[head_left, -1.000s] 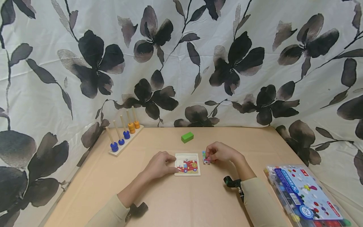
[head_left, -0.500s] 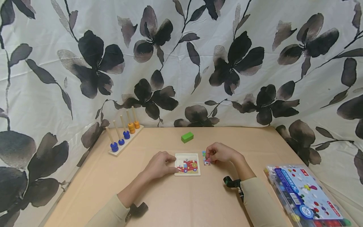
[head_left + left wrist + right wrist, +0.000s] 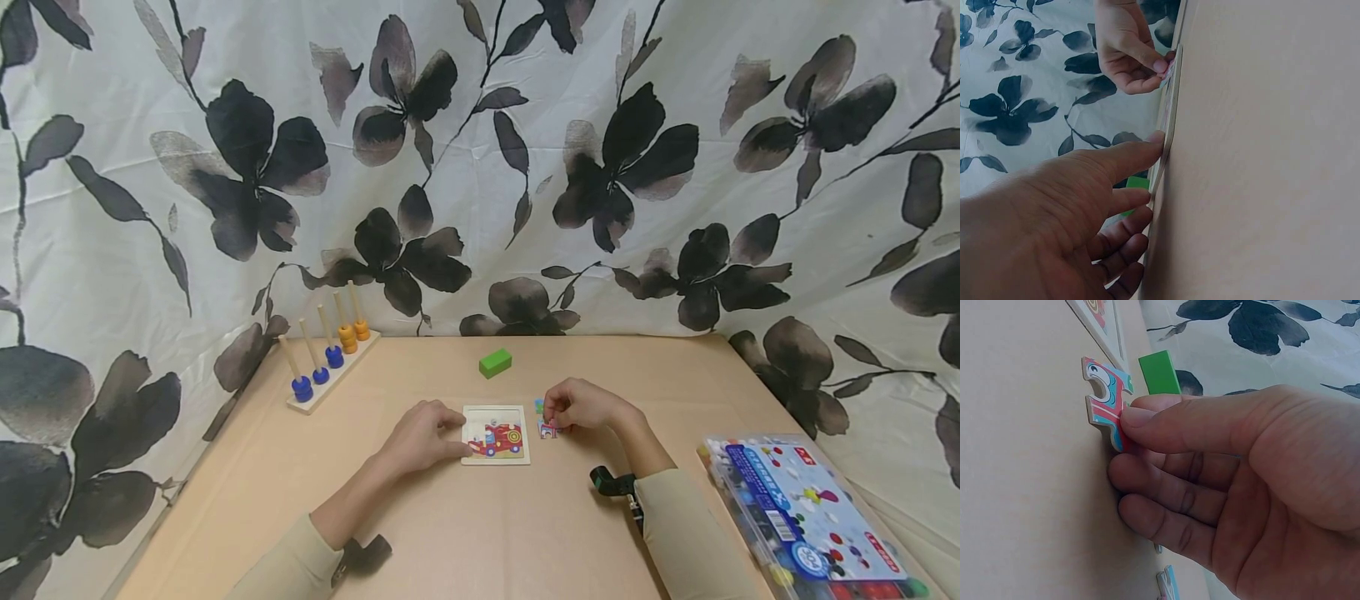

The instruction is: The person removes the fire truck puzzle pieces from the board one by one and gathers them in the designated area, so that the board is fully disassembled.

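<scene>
A square jigsaw puzzle board (image 3: 497, 457) with a red vehicle picture lies mid-table; part of its picture area at the upper left is pale. At its left edge, my left hand (image 3: 423, 435) holds the frame between thumb and index finger, the other fingers loosely bent. Right of the board, my right hand (image 3: 581, 403) pinches a puzzle piece (image 3: 1105, 394) between thumb and index finger. Red and blue with a printed eye, the piece is tilted up at the table surface. Another blue-green puzzle piece (image 3: 539, 406) shows partly behind the right fingers.
A green block (image 3: 496, 363) sits beyond the board. At the back left stands a peg abacus (image 3: 333, 375) with blue and orange rings. A clear case (image 3: 813, 508) of coloured parts lies at the right edge. More loose pieces (image 3: 1169, 584) lie beneath the right hand. Floral cloth hangs behind.
The pinched puzzle piece has turned slightly in my right fingers and the right hand has dipped a little. My left hand and the board have stayed in place.
</scene>
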Tool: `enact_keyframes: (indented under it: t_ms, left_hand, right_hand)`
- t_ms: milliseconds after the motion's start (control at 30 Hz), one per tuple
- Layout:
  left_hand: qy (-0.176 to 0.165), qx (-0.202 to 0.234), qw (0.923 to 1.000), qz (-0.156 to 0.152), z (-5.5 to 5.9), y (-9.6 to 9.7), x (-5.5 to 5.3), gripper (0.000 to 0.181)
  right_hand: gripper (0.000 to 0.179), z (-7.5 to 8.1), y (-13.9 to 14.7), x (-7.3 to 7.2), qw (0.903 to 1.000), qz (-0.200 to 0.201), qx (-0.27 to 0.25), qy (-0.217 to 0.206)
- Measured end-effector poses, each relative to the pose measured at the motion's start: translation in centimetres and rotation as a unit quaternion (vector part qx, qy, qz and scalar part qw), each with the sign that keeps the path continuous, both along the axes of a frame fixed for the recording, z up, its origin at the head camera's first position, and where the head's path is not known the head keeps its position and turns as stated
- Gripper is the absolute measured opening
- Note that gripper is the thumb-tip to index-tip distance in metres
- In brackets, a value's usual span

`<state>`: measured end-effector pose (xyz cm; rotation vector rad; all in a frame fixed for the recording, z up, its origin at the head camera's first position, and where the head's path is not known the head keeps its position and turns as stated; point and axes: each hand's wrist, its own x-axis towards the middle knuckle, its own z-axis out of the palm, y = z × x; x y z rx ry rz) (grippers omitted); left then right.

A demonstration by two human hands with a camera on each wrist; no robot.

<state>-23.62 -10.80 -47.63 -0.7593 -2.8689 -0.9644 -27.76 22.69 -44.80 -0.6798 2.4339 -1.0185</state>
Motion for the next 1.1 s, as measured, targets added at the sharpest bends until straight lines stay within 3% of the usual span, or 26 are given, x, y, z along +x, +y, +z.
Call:
enact_keyframes:
  t_ms: [1100]
  left_hand:
    - [0.000, -0.002, 1.0000, 0.001, -0.03, 0.00, 0.04, 0.048]
  right_hand:
    - [0.010, -0.04, -0.10, 0.04, 0.9998, -0.002, 0.019, 0.011]
